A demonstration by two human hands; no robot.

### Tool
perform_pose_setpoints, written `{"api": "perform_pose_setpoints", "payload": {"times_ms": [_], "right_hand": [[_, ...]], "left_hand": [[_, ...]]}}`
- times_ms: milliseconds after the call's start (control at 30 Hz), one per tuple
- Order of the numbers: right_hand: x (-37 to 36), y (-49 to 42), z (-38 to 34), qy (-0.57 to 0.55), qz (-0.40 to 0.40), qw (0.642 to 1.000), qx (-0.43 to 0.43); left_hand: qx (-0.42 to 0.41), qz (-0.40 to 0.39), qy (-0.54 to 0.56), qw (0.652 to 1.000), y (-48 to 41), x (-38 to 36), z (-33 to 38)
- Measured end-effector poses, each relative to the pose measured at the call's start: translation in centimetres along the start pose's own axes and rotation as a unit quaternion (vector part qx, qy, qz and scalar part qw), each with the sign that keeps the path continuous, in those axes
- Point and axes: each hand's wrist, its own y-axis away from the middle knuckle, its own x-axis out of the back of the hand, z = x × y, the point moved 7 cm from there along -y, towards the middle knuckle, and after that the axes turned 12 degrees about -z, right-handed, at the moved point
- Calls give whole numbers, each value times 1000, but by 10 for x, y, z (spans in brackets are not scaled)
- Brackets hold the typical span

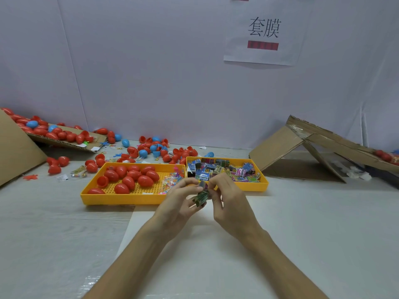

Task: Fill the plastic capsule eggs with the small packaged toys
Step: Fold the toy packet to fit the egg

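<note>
Both my hands meet above the white sheet, just in front of the yellow trays. My left hand (179, 201) and my right hand (226, 201) pinch a small green printed toy packet (201, 195) between their fingertips. Several closed red capsule eggs (129, 175) lie in the left yellow tray (95, 198), with a small heap of clear-wrapped colourful toys (172, 180) at its right end. The right yellow tray (262, 186) is full of small printed packets (222, 169).
Loose red and blue eggs (151, 147) and egg halves are scattered behind the trays and on a tilted cardboard flap (64, 139) at the back left. A folded cardboard box (302, 147) stands at the right. A white wall with a paper sign (264, 31) closes the back.
</note>
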Motion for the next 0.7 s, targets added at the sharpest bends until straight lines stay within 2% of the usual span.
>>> {"api": "perform_pose_setpoints", "payload": {"times_ms": [167,467,633,700], "right_hand": [[2,0,2,-3,6,1000,-13],[10,3,23,-17,70,995,-71],[34,13,58,-42,174,965,-190],[37,18,72,-68,168,957,-227]], "left_hand": [[-3,-4,6,1000,1,-3,1],[-10,1,-36,999,0,-4,0],[-8,10,-70,997,0,0,0],[-35,31,-178,983,1,0,3]]}}
